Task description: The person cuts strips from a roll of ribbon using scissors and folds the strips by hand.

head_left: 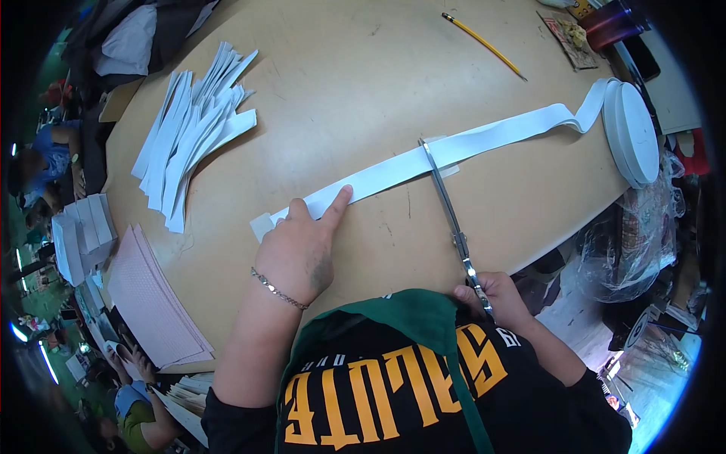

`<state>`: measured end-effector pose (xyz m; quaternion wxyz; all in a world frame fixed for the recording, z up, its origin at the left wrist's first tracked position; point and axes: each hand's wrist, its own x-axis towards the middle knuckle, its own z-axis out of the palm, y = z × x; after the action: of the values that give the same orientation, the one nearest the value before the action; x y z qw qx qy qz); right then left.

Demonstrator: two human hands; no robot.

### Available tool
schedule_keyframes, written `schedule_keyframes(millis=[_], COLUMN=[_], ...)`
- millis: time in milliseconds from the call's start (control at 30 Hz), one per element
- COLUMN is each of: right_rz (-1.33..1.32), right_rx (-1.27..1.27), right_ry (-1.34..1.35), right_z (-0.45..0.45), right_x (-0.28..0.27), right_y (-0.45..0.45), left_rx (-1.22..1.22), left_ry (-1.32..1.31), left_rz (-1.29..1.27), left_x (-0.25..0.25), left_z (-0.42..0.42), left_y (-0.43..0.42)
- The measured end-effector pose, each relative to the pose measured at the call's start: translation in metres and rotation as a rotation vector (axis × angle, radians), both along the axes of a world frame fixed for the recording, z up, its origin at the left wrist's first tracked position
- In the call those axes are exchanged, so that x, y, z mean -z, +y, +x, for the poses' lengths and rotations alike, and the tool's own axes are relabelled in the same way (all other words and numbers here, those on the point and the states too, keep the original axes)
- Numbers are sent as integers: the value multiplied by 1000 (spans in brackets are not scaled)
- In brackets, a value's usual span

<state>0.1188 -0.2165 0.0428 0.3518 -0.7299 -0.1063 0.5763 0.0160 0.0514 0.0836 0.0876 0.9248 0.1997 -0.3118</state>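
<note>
Left hand (302,231), nine o'clock, grasps nothing, presses down flat white fabric-looking band (386,172) running from nine toward two; right hand (501,296), four o'clock, clasps long silver metal scissors (459,239) across band; best cut square, band smooth, untwisted.

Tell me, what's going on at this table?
A person rests the left hand on a white strip and holds scissors in the right hand, the blades lying across the strip. Whether they have cut into it isn't clear. The strip runs right to a roll by the table's edge. A pile of white strips lies at the far left.
</note>
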Motion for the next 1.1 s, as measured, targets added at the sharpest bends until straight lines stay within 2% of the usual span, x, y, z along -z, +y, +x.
schedule_keyframes(millis=[300,400,800,1100], right_rz=[24,9,30,-66], right_rx=[-13,63,30,48], right_ry=[-59,96,128,109], right_z=[-3,5,14,11], right_x=[5,-10,-12,-9], right_y=[-1,4,6,13], left_rx=[1,5,-11,-7], left_ry=[3,-8,8,-12], left_rz=[5,15,32,51], left_x=[-1,0,3,4], left_z=[0,-1,-2,-4], left_y=[0,-1,-4,-5])
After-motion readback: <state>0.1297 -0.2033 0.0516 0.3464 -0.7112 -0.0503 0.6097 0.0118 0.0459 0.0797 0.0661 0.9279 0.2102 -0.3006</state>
